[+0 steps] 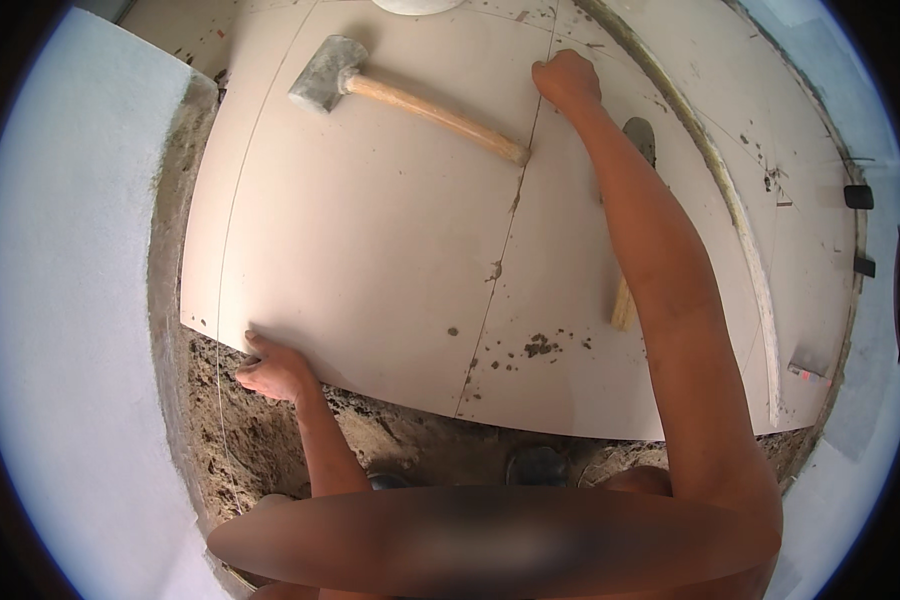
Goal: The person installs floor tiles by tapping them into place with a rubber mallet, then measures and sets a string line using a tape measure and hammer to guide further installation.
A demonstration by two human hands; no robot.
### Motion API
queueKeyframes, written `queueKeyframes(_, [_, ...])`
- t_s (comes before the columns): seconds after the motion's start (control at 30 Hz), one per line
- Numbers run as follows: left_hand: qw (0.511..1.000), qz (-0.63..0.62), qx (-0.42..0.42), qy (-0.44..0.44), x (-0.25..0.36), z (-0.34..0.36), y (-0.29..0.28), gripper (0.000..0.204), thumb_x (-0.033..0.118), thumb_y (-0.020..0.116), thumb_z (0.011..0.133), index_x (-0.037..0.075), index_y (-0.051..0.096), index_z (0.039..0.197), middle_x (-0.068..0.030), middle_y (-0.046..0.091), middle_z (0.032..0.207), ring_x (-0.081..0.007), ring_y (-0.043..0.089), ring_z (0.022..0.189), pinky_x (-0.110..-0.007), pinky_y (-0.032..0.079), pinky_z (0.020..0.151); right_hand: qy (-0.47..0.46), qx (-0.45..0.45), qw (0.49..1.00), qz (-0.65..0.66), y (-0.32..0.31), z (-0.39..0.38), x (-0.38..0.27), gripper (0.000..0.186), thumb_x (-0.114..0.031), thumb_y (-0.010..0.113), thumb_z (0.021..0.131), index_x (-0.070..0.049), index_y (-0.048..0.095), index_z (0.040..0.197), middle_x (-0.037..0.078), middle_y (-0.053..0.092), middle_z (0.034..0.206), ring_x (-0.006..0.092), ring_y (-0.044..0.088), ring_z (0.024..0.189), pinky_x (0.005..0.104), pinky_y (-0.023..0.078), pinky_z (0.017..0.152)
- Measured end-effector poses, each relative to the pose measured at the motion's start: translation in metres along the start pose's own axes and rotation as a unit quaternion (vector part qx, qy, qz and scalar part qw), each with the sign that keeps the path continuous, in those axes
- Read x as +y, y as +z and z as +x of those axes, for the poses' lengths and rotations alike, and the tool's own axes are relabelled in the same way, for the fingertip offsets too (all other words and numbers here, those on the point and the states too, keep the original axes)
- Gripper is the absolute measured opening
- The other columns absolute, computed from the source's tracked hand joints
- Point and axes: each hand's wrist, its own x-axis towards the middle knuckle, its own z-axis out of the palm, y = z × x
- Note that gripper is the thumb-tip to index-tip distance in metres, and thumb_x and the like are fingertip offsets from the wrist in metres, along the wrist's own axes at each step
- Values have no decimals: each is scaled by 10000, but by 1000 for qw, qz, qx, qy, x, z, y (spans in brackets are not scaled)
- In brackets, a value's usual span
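Observation:
My left hand [275, 365] is closed on the near edge of a large cream tile [350, 250], thumb on top, beside a thin taut string [220, 255]. At the far end of the seam to the adjoining tile [560, 240], my right hand [567, 78] has its fingers curled down; what they hold, if anything, is hidden. A mallet [320, 75] with a grey head and wooden handle lies across the left tile, its handle end at the seam. A trowel [638, 137] with a wooden handle lies partly under my right forearm.
Loose mortar [220, 400] shows below the tiles, with my dark footwear [535, 467]. A pale wall [70, 250] borders the left. A long, mortar-streaked strip [740, 230] runs along the right tiles, near dark pieces [858, 197] at the right edge. A white round object [417, 5] is at the top.

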Motion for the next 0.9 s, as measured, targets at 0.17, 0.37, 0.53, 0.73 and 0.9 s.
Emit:
queueKeyframes(0.17, [1000, -16, 2, -8, -5, 1, 4, 522, 546, 461, 965, 25, 431, 999, -91, 425, 942, -197, 477, 867, -392, 457, 760, 2, -61, 998, 6, 4, 19, 9, 315, -197, 547, 850, -14, 687, 1065, 193, 662, 1147, 342, 649, 1057, 437, 534, 856])
queueKeyframes(0.37, [1000, -18, 13, -13, 2, -4, -3, 466, 513, 483, 966, 50, 439, 970, -60, 426, 877, -163, 452, 815, -337, 441, 749, -35, 22, 999, -4, 9, 13, 7, 345, -224, 501, 881, 8, 679, 1064, 205, 650, 1168, 343, 635, 1086, 445, 522, 870])
queueKeyframes(0.53, [999, 42, 12, -6, -1, 1, 4, 566, 554, 434, 973, -5, 453, 1054, -135, 479, 986, -215, 527, 851, -373, 476, 731, 27, -155, 984, 78, -23, -14, 7, 475, -403, 527, 908, 47, 651, 995, 209, 668, 1095, 323, 650, 1039, 432, 523, 835])
queueKeyframes(0.73, [998, 68, 9, 6, -14, 12, 7, 615, 568, 392, 980, -26, 437, 1134, -150, 479, 1021, -244, 532, 926, -406, 458, 800, -212, -46, 976, 29, -63, -129, 66, 435, -398, 599, 898, 18, 571, 1021, 187, 681, 973, 352, 658, 909, 435, 507, 816])
queueKeyframes(0.9, [993, 120, 0, 18, -6, 7, 2, 643, 578, 339, 988, -27, 438, 1180, -159, 485, 1048, -255, 539, 947, -404, 453, 825, -156, -107, 981, -31, -105, -195, 131, 352, -338, 617, 888, 2, 554, 954, 182, 667, 903, 375, 644, 867, 464, 501, 779])
